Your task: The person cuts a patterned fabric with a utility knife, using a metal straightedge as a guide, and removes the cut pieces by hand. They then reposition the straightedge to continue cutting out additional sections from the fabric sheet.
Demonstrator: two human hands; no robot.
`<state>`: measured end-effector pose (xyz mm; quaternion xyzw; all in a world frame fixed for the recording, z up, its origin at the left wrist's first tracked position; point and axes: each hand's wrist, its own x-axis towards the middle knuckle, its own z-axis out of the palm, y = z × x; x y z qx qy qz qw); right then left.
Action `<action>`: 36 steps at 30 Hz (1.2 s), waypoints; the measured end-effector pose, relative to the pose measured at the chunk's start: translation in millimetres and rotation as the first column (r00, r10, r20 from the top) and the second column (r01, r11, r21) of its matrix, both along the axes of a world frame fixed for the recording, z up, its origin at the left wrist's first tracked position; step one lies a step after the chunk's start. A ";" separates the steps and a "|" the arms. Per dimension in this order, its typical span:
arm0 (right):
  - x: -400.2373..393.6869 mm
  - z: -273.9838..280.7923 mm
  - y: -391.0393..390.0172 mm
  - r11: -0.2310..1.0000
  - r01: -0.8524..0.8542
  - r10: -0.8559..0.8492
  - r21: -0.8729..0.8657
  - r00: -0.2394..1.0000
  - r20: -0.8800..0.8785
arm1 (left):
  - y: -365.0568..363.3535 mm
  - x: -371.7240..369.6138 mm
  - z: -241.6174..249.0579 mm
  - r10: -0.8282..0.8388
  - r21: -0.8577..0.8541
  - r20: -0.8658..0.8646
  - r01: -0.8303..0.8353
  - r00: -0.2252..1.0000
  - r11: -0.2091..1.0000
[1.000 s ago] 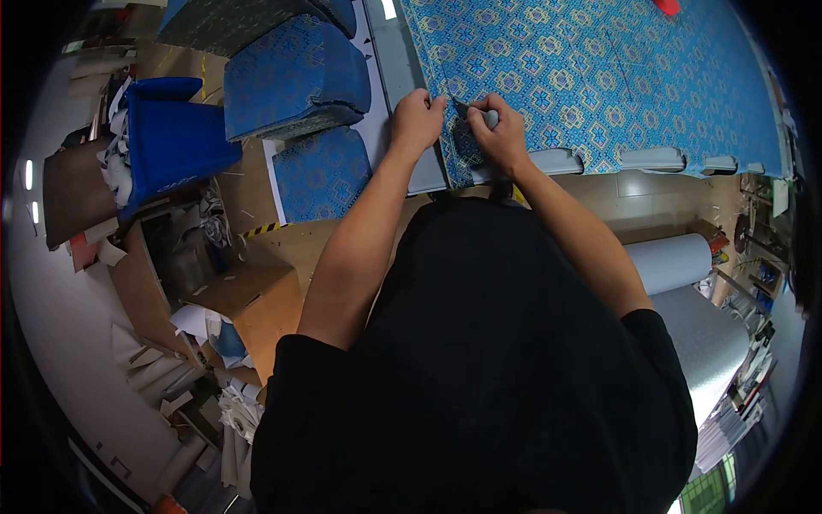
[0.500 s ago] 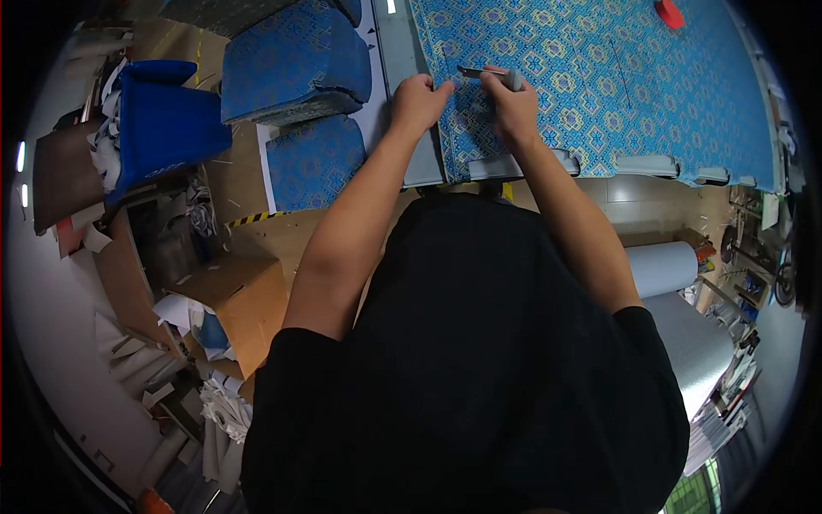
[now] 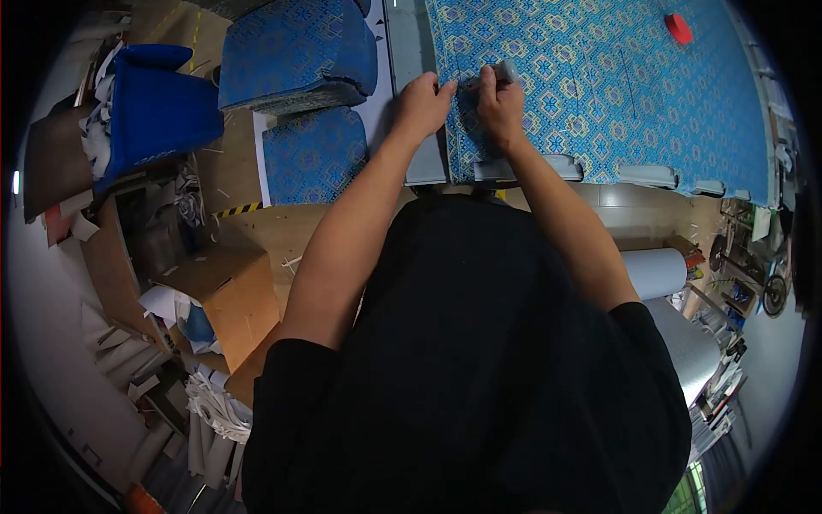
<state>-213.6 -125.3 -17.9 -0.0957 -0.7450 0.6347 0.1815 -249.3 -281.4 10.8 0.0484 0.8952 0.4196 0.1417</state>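
Blue patterned fabric (image 3: 591,94) covers the table, its left edge running between my hands. At that edge, my left hand (image 3: 425,104) has thumb and forefinger pinched together; whatever is between them is too small to make out. My right hand (image 3: 500,104) is closed round a grey-handled cutting tool (image 3: 507,72) over the fabric, a short way to the right. The tool's tip is hidden or too dark to see clearly. Thin dark lines mark the fabric to the right of my right hand.
A red roll (image 3: 678,28) lies on the fabric at the upper right. Stacked patterned pieces (image 3: 295,51) stand left of the table, beside a blue bin (image 3: 158,116). An open cardboard box (image 3: 235,300) is at lower left, grey rolls (image 3: 655,270) at right.
The tool has turned in my right hand, and its blade, visible before, no longer shows clearly. My right hand has shifted slightly left relative to the fabric. The whole view has shifted a little.
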 end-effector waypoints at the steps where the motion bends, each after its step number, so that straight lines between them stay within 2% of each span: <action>1: 0.6 3.0 -0.8 1.000 0.000 0.000 0.003 1.000 0.004 | 0.2 0.2 -1.6 0.007 0.010 -0.003 -0.007 1.000 1.000; 10: -1.2 4.5 -1.9 0.995 0.003 -0.008 0.098 0.999 0.048 | -1.7 -0.1 -12.0 0.019 0.100 0.007 -0.020 1.000 0.995; 15: -1.8 4.1 -0.1 0.977 -0.015 -0.001 0.211 0.997 0.075 | -3.2 -1.5 -21.3 0.004 0.154 -0.018 -0.001 1.000 0.988; 24: -3.1 1.0 2.4 0.967 -0.052 0.021 0.248 0.992 0.123 | -4.3 -2.1 -31.7 -0.004 0.250 -0.043 0.015 0.999 0.968; 26: -4.7 2.8 3.2 0.947 -0.088 0.034 0.309 0.984 0.175 | -5.0 -3.2 -38.1 0.005 0.450 0.039 -0.022 0.999 0.893; 27: -4.6 2.7 3.5 0.921 -0.127 0.045 0.367 0.974 0.223 | -5.8 -2.2 -37.7 0.002 0.448 0.041 -0.020 0.999 0.894; 28: -3.8 2.5 2.7 0.923 -0.124 0.042 0.365 0.974 0.224 | -6.8 -1.7 -37.1 -0.001 0.441 0.027 -0.011 1.000 0.897; 30: -4.4 2.7 2.6 0.981 -0.032 0.012 0.191 0.995 0.102 | -6.6 -3.4 -37.7 -0.010 0.438 0.009 0.005 1.000 0.899; 32: -3.5 3.9 4.1 0.984 -0.004 -0.010 0.176 0.997 0.082 | -6.1 -4.1 -40.6 0.010 0.375 -0.013 -0.004 1.000 0.927; 36: -4.7 2.0 2.2 0.994 -0.003 -0.001 0.113 0.999 0.033 | -6.3 -4.6 -51.9 0.020 0.434 -0.020 -0.010 1.000 0.901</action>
